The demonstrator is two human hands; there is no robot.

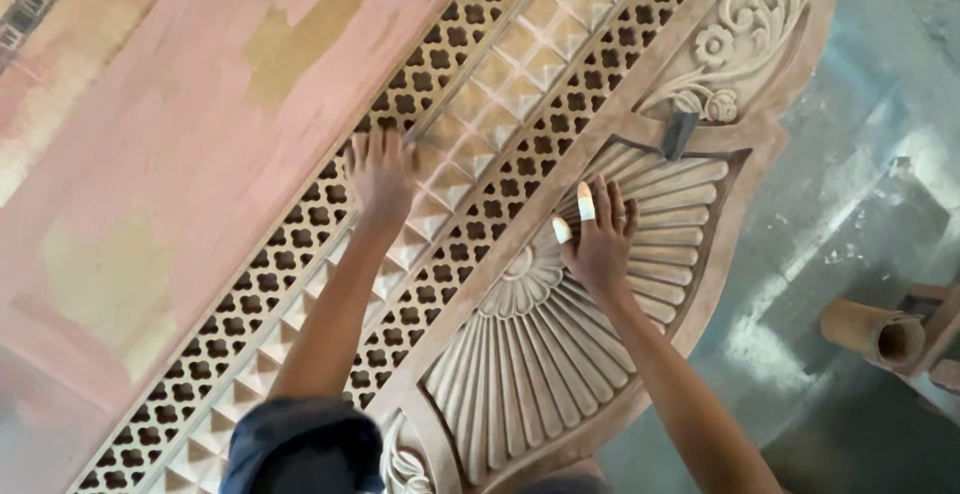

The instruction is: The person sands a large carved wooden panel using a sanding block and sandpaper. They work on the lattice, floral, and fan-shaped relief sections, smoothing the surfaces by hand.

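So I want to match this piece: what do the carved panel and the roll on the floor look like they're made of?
The carved panel looks like bare, unvarnished wood: pale matt tan, with crisp cut flutes and pierced lattice. Pink patches on the flat board suggest filler or primer. The roll looks like brown paper or sandpaper; it is too small to tell which.

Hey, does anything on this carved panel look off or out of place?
A dark flat scrap lies loose on the carved fan, beside the flower relief. Two fingers of the right hand are wrapped in pale tape. No damage shows.
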